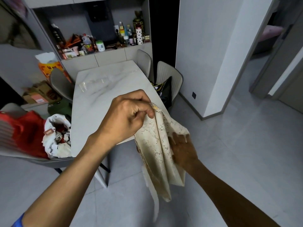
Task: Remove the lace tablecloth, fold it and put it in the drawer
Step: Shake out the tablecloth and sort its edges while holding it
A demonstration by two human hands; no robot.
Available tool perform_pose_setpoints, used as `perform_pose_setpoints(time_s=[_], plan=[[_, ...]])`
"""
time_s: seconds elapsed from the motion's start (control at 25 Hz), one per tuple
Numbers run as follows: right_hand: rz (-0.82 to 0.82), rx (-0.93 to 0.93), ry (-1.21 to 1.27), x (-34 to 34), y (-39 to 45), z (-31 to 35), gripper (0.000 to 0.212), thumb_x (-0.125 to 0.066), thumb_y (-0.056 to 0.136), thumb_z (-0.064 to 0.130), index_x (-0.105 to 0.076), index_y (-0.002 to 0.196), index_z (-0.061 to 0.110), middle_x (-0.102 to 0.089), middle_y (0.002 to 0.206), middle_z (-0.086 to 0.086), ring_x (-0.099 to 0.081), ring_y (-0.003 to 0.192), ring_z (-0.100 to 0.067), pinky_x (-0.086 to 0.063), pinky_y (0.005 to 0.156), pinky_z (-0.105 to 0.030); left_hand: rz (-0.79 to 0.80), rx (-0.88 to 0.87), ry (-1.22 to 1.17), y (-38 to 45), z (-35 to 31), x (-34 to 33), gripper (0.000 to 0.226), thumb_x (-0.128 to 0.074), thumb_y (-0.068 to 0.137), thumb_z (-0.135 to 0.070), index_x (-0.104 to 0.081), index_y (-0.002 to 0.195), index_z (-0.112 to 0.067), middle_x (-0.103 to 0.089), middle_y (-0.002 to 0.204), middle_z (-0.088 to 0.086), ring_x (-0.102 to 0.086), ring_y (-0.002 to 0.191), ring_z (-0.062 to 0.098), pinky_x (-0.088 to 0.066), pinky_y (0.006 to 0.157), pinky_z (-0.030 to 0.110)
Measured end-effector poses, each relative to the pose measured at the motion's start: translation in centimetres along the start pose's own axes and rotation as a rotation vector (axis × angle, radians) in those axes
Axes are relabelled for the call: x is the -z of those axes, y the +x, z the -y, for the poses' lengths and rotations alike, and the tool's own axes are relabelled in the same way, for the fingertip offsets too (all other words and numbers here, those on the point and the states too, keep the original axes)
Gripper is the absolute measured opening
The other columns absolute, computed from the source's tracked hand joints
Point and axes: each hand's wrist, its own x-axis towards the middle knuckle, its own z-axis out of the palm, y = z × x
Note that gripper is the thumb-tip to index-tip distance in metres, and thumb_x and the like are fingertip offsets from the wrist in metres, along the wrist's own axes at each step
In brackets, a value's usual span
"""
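Presently, the lace tablecloth (pixel 157 149) hangs bunched in the air beside the table (pixel 101 89), off its marble top. The left hand (pixel 129 115) pinches its upper edge with curled fingers; the right hand (pixel 182 149) presses flat against the folds with straight fingers.

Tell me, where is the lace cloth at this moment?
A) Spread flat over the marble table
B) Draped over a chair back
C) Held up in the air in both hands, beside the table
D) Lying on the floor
C: the lace tablecloth hangs bunched in the air, the left hand pinching its top and the right hand against its side, while the marble table behind lies bare.
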Motion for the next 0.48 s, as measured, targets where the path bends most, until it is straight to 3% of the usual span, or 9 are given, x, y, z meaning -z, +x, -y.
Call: perform_pose_setpoints(time_s=[0.08, 0.16, 0.36, 0.48], plan=[[0.217, -0.14, -0.244, -0.7, 0.0, -1.2, 0.066, -0.059, 0.085, 0.041, -0.037, 0.142, 0.015, -0.054, 0.133, -0.007, -0.051, 0.121, -0.028, -0.025, 0.109, -0.048, -0.019, 0.039, 0.032, -0.5, 1.5, 0.6, 0.033, -0.054, 0.07, 0.016, -0.074, 0.07, -0.01, -0.066, 0.081, -0.001, -0.064, 0.064, 0.021, -0.049, 0.054, 0.033], [0.299, -0.23, -0.275, -1.8, -1.0, -2.6, 0.048, -0.054, 0.086, 0.041, -0.049, 0.13, 0.023, -0.062, 0.12, 0.001, -0.055, 0.113, -0.022, -0.029, 0.101, -0.044, -0.041, 0.109, 0.07, -1.2, 3.2, 0.9, 0.033, -0.058, 0.071, 0.02, -0.074, 0.07, -0.009, -0.066, 0.08, -0.001, -0.066, 0.069, 0.018, -0.052, 0.059, 0.034], [0.394, -0.328, -0.282, -6.2, -5.3, -6.0, 0.045, -0.052, 0.087, 0.041, -0.05, 0.129, 0.023, -0.062, 0.122, -0.002, -0.045, 0.122, -0.029, -0.031, 0.098, -0.045, -0.128, 0.236, 0.113, -2.5, 6.1, 1.3, 0.03, -0.06, 0.072, 0.022, -0.074, 0.068, -0.005, -0.068, 0.079, 0.001, -0.066, 0.072, 0.015, -0.055, 0.068, 0.032], [0.401, -0.362, -0.25, -8.1, -7.5, -7.0, 0.044, -0.053, 0.086, 0.04, -0.054, 0.127, 0.024, -0.06, 0.128, -0.004, -0.04, 0.129, -0.031, -0.025, 0.103, -0.054, -0.188, 0.234, 0.118, -2.3, 7.2, 1.7, 0.031, -0.059, 0.073, 0.022, -0.074, 0.068, -0.005, -0.068, 0.078, 0.003, -0.067, 0.072, 0.017, -0.055, 0.071, 0.028]])
